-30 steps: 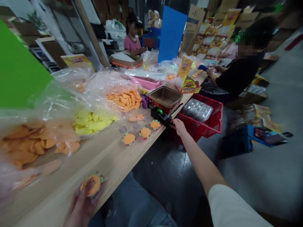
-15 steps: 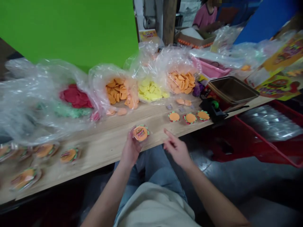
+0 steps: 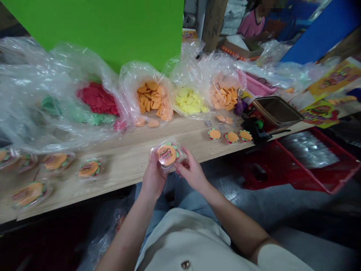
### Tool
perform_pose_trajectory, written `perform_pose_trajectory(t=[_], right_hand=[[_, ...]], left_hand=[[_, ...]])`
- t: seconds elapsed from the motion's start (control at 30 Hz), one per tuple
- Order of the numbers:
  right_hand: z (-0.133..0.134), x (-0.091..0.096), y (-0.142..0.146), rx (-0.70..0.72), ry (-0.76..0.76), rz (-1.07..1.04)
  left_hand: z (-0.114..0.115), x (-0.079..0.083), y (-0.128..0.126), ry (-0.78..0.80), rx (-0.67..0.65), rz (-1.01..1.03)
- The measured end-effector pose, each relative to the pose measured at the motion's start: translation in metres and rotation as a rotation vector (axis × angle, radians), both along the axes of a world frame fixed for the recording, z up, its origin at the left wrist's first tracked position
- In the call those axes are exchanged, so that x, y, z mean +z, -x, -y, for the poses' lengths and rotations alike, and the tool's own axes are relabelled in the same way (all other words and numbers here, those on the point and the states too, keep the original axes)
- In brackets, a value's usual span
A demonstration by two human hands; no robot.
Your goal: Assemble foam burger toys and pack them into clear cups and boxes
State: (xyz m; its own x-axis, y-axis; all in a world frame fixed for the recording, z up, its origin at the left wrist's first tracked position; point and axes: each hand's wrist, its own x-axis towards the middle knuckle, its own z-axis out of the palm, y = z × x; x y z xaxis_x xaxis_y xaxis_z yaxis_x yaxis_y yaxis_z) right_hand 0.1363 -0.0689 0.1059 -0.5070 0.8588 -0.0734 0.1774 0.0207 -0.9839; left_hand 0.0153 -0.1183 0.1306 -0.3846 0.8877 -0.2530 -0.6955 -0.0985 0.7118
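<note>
My left hand (image 3: 153, 177) and my right hand (image 3: 191, 172) both grip a small clear plastic case (image 3: 168, 154) holding a burger-shaped foam toy, held over the near edge of the wooden table (image 3: 126, 162). The left hand's fingers wrap the case from the left and below; the right hand's fingers pinch its right side. Three loose foam burgers (image 3: 231, 136) lie on the table to the right. Several packed cases (image 3: 56, 162) lie on the table at the left.
Clear bags of foam pieces line the table's back: red and green (image 3: 93, 103), orange (image 3: 153, 99), yellow (image 3: 188, 105), orange (image 3: 224, 97). A black tape dispenser (image 3: 255, 130), a brown tray (image 3: 278, 111) and a red crate (image 3: 316, 158) sit right. Another person (image 3: 254, 20) sits beyond.
My right hand came back from the tape dispenser at the far right and now grips the case together with my left hand. The view swung left and down.
</note>
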Motion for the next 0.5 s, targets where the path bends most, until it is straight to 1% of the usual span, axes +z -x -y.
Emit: perform_pose_trajectory(t=[0.03,0.07,0.13,0.17,0.2,0.23,0.27,0.33,0.4,0.43,0.5], right_hand=[[0.002,0.000,-0.001,-0.032,-0.005,0.012],[0.004,0.001,-0.003,-0.093,-0.049,0.039],[0.009,0.004,-0.010,-0.253,-0.211,0.124],[0.013,0.006,-0.013,-0.306,-0.277,0.165],[0.016,0.008,-0.015,-0.319,-0.300,0.189],[0.019,0.010,-0.015,-0.290,-0.266,0.190],[0.021,0.012,-0.013,-0.235,-0.179,0.167],[0.022,0.015,-0.003,-0.149,0.054,0.068],[0.019,0.015,0.009,-0.129,0.249,-0.059],[0.018,0.014,0.015,-0.118,0.307,-0.119],[0.016,0.009,0.020,-0.047,0.342,-0.198]], left_hand=[[0.001,0.001,0.001,-0.008,0.008,-0.005],[0.002,0.002,0.003,-0.019,0.020,-0.008],[0.003,0.002,0.006,-0.043,0.058,-0.017],[0.003,0.002,0.007,-0.054,0.078,-0.025],[0.003,0.001,0.008,-0.065,0.094,-0.037],[0.003,0.000,0.008,-0.073,0.101,-0.052],[0.003,0.000,0.007,-0.076,0.100,-0.069],[0.004,0.001,0.004,-0.064,0.077,-0.097],[0.005,0.003,-0.001,-0.028,0.051,-0.103],[0.005,0.003,-0.002,-0.009,0.031,-0.097],[0.004,0.002,-0.001,0.036,-0.025,-0.076]])
